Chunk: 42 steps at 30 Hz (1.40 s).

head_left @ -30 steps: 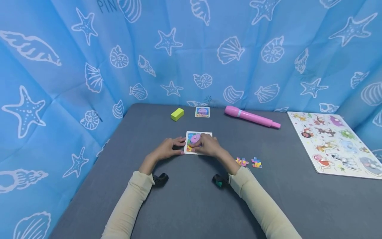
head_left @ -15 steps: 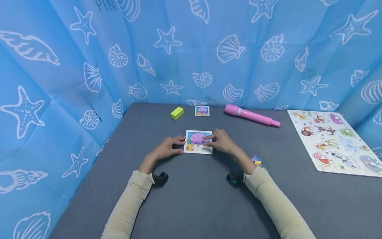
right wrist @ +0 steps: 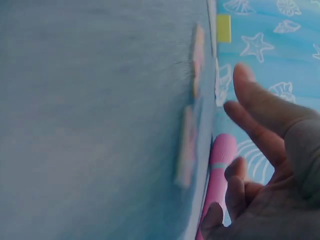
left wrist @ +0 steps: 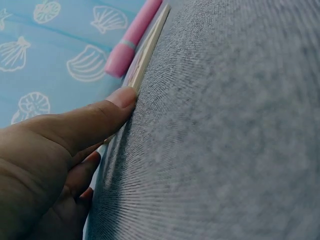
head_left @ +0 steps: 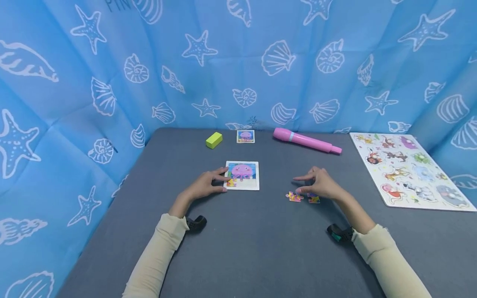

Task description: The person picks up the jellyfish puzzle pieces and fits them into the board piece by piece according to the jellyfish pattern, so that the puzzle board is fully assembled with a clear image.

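On the dark table lies a small white-framed jigsaw puzzle board (head_left: 250, 183) with a pink sea-creature picture, its lower right part bare. My left hand (head_left: 203, 185) rests at its left edge, fingers fairly straight; in the left wrist view the thumb touches the board's edge (left wrist: 152, 45). Over to the right, my right hand (head_left: 321, 184) hovers by two loose jigsaw pieces (head_left: 294, 197), its thumb tip close to them. One piece (head_left: 314, 200) is partly covered by that hand. In the right wrist view both pieces (right wrist: 186, 147) show edge-on, and the fingers hold nothing.
Behind the board stand a yellow-green block (head_left: 214, 140) and a small picture card (head_left: 245, 136). A pink microphone-shaped toy (head_left: 307, 140) lies at the back. A large animal puzzle board (head_left: 410, 171) is on the right. A blue shell-print curtain (head_left: 238, 62) hangs behind.
My right hand has left the puzzle board and moved right to the loose pieces. The left hand has stayed at the board's edge. The head view has shifted slightly.
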{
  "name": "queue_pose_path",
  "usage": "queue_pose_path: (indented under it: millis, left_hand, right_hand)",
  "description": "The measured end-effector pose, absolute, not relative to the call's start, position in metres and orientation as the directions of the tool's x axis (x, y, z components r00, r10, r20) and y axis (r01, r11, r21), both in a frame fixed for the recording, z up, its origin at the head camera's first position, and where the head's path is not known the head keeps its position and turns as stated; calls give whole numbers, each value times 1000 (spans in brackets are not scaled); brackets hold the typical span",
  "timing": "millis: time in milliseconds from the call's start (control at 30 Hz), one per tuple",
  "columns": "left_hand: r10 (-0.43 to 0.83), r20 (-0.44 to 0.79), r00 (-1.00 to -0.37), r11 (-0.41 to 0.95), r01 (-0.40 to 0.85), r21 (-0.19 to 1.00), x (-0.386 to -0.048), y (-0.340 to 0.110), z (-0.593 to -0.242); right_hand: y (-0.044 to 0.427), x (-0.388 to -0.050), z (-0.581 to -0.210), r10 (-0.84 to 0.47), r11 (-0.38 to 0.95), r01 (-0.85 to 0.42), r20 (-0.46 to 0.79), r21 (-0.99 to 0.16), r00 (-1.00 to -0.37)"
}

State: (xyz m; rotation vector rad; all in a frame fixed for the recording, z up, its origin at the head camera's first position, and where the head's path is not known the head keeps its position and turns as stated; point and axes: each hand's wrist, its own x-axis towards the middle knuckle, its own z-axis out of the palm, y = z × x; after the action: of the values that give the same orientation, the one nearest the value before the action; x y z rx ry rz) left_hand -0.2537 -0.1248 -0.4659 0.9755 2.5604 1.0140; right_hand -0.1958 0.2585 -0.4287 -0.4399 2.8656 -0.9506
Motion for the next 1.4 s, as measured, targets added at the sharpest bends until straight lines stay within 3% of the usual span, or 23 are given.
queue_pose_path:
  millis: [200,833,1400]
  left_hand:
    - [643,38,-765,555,500,665,-253,-127,-464]
    - [637,21,-771,564,484,669,-248,-128,-474]
    - [651,10,-759,564,492,663,-252,-123,-463]
  right_hand:
    - [265,-185,-436,-348,758,-298,27,-581,-937]
    - [257,-183,-444,-341,764,-268,-15,-586,-940]
    - [167,-233,-423,-345,749,-328,84,-575,-935]
